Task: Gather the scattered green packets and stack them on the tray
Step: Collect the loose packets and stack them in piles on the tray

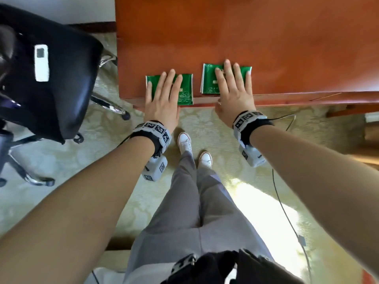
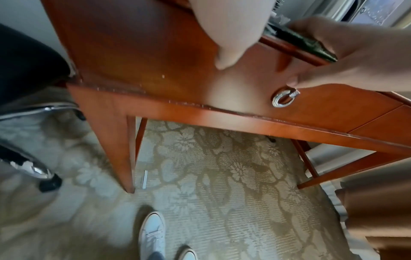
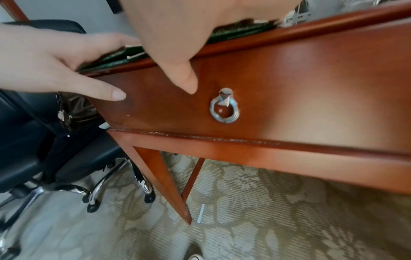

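2 piles of green packets lie at the near edge of the desk (image 1: 266,37): the left pile (image 1: 185,93) under my left hand (image 1: 162,99), the right pile (image 1: 209,78) under my right hand (image 1: 233,93), fingers flat, gripping nothing. I'm still gathering; next I should merge them. No tray is in view.

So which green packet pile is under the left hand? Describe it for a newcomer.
On the red-brown desk, two green piles lie at the near edge. The left-hand pile is nearer the black chair, under the left hand. Unlike its neighbour, it overhangs the desk edge.
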The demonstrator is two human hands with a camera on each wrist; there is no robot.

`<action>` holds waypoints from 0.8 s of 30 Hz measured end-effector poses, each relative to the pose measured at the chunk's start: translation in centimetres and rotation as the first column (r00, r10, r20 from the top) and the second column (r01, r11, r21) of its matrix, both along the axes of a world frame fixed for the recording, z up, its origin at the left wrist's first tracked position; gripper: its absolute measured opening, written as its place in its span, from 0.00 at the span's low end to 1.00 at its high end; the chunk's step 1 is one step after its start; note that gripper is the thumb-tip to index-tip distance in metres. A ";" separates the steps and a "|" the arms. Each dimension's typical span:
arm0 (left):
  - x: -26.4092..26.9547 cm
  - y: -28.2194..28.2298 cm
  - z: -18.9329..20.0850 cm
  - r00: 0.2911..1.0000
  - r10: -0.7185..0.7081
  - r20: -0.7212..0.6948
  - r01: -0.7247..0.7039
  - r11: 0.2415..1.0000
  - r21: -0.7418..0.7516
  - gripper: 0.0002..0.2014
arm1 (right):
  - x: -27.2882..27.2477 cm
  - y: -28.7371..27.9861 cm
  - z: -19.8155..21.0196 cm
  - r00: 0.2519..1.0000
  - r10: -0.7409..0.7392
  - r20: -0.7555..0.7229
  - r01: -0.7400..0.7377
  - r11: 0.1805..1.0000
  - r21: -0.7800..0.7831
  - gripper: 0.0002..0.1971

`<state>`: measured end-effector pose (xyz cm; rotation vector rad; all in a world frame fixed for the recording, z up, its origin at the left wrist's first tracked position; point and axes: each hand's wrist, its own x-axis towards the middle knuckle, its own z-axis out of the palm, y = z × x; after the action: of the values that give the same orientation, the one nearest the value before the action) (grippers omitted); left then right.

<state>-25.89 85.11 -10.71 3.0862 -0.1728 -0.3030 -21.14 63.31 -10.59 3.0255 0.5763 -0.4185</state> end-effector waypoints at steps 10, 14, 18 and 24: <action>-1.9 -1.0 1.9 0.993 0.120 0.001 -0.119 0.984 -0.135 0.44 | -3.5 2.4 1.2 0.976 -0.213 0.035 0.202 0.958 0.204 0.39; 0.0 1.1 5.1 0.996 -0.037 -0.082 0.032 0.997 -0.066 0.40 | -2.8 2.7 4.5 0.987 -0.132 -0.088 0.136 0.990 0.039 0.40; 1.6 3.1 12.2 0.995 -0.095 0.002 0.095 0.995 -0.009 0.39 | -2.9 2.9 10.9 0.987 -0.145 -0.073 0.145 0.989 0.003 0.38; 4.1 4.4 27.6 0.976 -0.141 0.167 0.137 0.990 0.037 0.35 | -2.0 3.9 27.3 0.977 -0.168 0.134 0.156 0.983 0.093 0.38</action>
<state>-21.84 89.47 16.93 3.1296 -0.3947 -0.0458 -23.17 67.23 16.73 3.1596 0.3479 -0.1872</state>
